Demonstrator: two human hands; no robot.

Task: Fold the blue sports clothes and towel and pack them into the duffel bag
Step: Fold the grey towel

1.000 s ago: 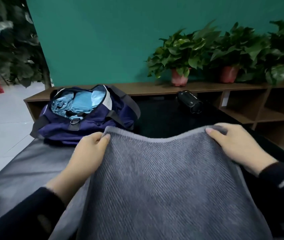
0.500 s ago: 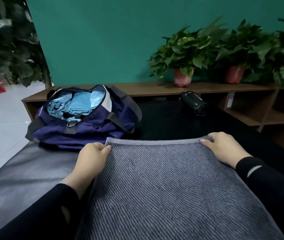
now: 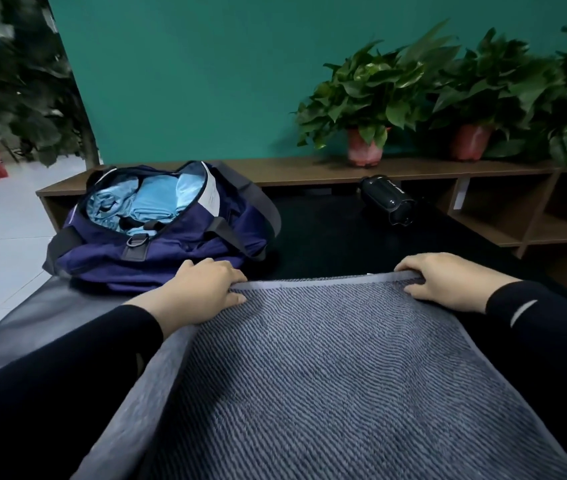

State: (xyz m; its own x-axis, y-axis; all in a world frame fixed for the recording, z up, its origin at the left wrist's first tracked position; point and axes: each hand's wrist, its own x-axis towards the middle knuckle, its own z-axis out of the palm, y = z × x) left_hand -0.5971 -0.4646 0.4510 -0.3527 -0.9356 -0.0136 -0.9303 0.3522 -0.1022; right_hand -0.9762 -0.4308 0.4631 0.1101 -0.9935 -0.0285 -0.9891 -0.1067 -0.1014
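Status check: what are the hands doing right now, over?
Left hand and right hand pinch towel far corners. Duffel bag open, blue clothes inside. Nothing blocking.

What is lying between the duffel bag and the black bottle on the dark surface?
Nothing: in the head view, the dark surface between the duffel bag and the black bottle is bare.

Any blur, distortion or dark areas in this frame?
Head view: wide-angle bending curves the shelf and wall edge; the towel weave is sharp up close, the plants smear toward the corners; the black sleeves and bench are underexposed.
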